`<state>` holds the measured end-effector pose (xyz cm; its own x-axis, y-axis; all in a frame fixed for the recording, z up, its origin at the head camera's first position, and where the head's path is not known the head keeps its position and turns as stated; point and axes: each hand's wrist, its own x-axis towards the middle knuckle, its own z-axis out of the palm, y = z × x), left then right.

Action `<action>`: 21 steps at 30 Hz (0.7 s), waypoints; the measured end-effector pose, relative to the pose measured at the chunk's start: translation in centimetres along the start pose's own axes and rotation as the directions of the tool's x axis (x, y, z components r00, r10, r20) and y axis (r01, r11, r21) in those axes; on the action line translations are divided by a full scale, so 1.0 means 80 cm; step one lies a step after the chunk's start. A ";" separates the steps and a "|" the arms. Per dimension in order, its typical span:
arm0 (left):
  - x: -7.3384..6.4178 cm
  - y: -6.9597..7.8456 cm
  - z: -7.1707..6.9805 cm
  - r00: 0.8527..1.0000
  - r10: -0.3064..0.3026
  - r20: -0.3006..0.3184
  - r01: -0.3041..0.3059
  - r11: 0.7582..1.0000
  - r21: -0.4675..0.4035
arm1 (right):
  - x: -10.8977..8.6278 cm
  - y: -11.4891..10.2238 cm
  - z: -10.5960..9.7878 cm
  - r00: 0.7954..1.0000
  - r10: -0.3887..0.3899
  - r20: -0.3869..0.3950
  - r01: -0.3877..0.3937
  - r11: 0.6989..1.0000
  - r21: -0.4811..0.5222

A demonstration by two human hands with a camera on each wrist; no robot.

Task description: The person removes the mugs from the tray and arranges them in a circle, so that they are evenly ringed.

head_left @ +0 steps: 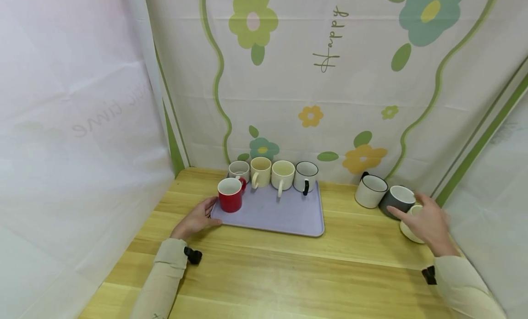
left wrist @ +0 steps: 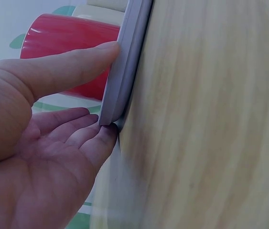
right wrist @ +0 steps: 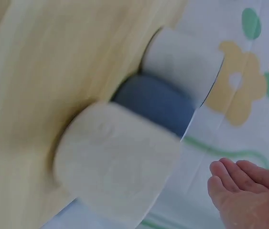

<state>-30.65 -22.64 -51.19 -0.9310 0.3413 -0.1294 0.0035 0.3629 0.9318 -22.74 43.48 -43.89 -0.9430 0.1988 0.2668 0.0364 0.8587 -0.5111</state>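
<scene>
At the left front corner of the lilac tray [head_left: 284, 216], my left hand [head_left: 198, 218] touches the edge with its thumb and fingertips. In the left wrist view, the thumb [left wrist: 81, 67] lies along the tray's side and a fingertip meets the corner. A red mug [head_left: 229, 200] stands on the tray beside that hand. My right hand [head_left: 429, 220] is spread over a cream mug [head_left: 409, 231] at the right, partly covering it. The right wrist view shows its fingers [right wrist: 249, 179] apart from that mug. A dark grey mug [head_left: 399, 199] and a white black-rimmed mug [head_left: 370, 193] stand alongside.
Along the tray's back stand a white mug [head_left: 239, 168], a beige mug [head_left: 261, 171], a cream mug [head_left: 282, 173] and a white mug with a black handle [head_left: 305, 174]. Printed fabric [head_left: 272, 90] walls the wooden table [head_left: 288, 273] at back and sides.
</scene>
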 end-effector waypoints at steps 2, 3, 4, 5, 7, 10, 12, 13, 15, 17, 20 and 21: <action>0.000 0.000 0.000 1.000 0.001 -0.001 -0.001 1.000 0.003 | 0.003 -0.022 0.009 0.999 -0.039 0.019 0.039 0.999 0.012; 0.000 0.000 0.000 1.000 0.002 -0.001 -0.002 1.000 0.005 | 0.005 -0.032 0.015 0.998 -0.060 0.021 0.060 0.998 0.023; 0.000 0.000 0.000 1.000 0.004 -0.001 -0.004 1.000 0.006 | 0.007 -0.043 0.021 0.996 -0.086 0.022 0.085 0.996 0.032; 0.000 0.000 0.000 1.000 0.004 -0.002 -0.004 1.000 0.005 | 0.010 -0.053 0.027 0.994 -0.108 0.028 0.107 0.993 0.045; 0.000 0.000 0.000 1.000 0.005 -0.003 -0.005 1.000 0.004 | 0.015 -0.076 0.040 0.988 -0.146 0.044 0.143 0.988 0.062; 0.000 0.000 0.000 1.000 0.005 -0.004 -0.005 1.000 0.001 | 0.023 -0.114 0.063 0.978 -0.193 0.078 0.187 0.979 0.083; 0.000 0.000 0.000 1.000 0.002 -0.006 -0.002 1.000 -0.001 | 0.027 -0.140 0.080 0.970 -0.217 0.112 0.205 0.973 0.108; 0.000 0.000 0.000 1.000 0.000 -0.007 0.000 1.000 -0.001 | 0.029 -0.153 0.090 0.964 -0.231 0.129 0.216 0.968 0.125; 0.000 0.000 0.000 1.000 -0.002 -0.008 0.002 1.000 0.002 | 0.032 -0.180 0.109 0.953 -0.257 0.161 0.232 0.960 0.158; 0.000 0.000 0.000 1.000 -0.002 -0.010 0.002 1.000 0.005 | 0.033 -0.209 0.128 0.940 -0.284 0.187 0.246 0.948 0.201; -0.001 0.000 0.000 1.000 0.000 -0.012 0.000 1.000 0.010 | 0.033 -0.250 0.156 0.919 -0.340 0.200 0.284 0.922 0.262; -0.001 0.000 0.001 1.000 -0.002 -0.013 0.003 1.000 0.012 | 0.033 -0.264 0.166 0.913 -0.357 0.199 0.296 0.913 0.281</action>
<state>-30.57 -22.61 -51.21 -0.9358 0.3289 -0.1272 0.0053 0.3737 0.9275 -30.40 19.61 -43.21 -0.9393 -0.2195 0.2636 -0.3392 0.7098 -0.6174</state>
